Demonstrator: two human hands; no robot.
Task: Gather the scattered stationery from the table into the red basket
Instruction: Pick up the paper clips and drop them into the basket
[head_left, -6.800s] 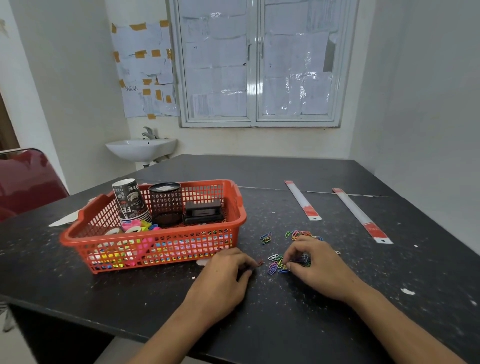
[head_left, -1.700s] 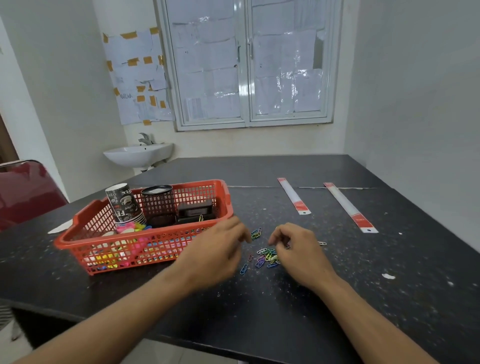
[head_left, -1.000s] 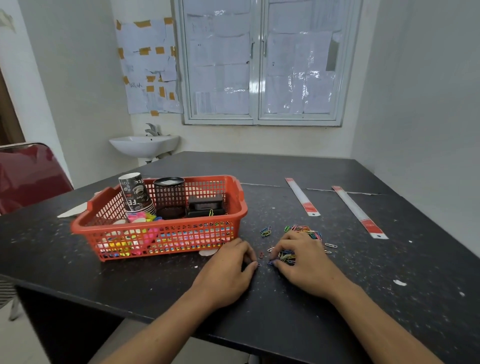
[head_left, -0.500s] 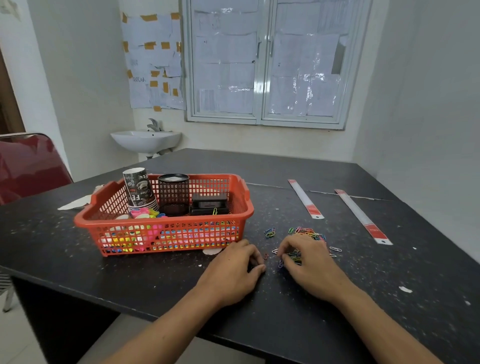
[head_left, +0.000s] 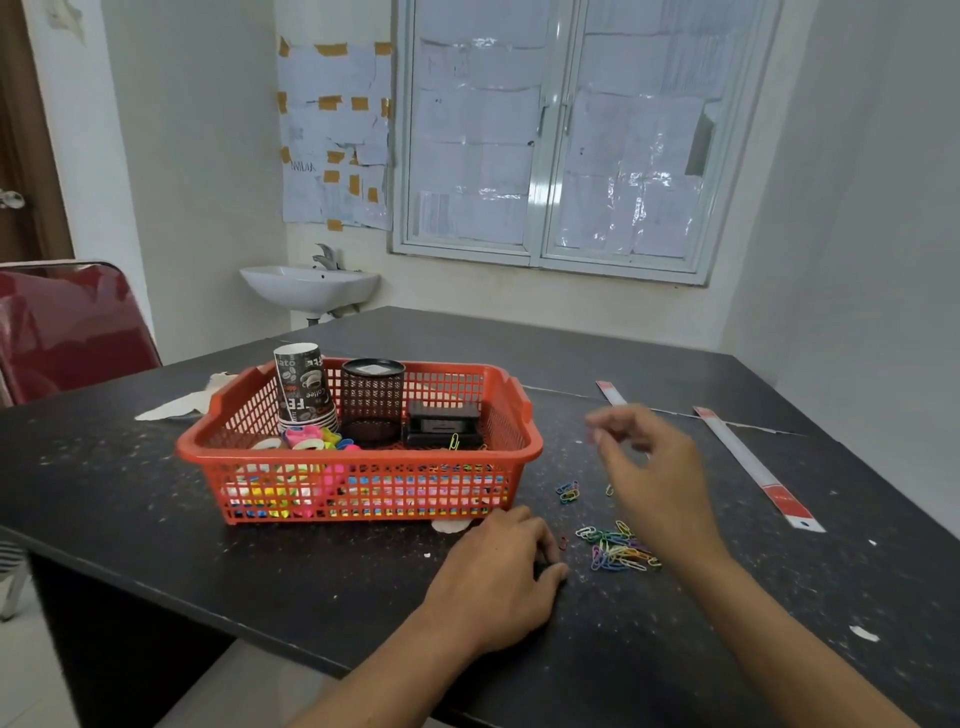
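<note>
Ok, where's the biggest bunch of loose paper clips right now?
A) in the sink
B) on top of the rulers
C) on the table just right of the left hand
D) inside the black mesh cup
C: the colourful paper clips lie heaped on the table, just right of the left hand.

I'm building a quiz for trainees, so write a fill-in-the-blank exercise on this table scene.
The black mesh pen holder stands inside the ___ basket. The stack of paper cups stands to the ___ of the pen holder. The coloured paper clips lie ___ the basket. The right hand is raised while the left hand rests on the ___.
Missing: red, left, outside, table.
</note>
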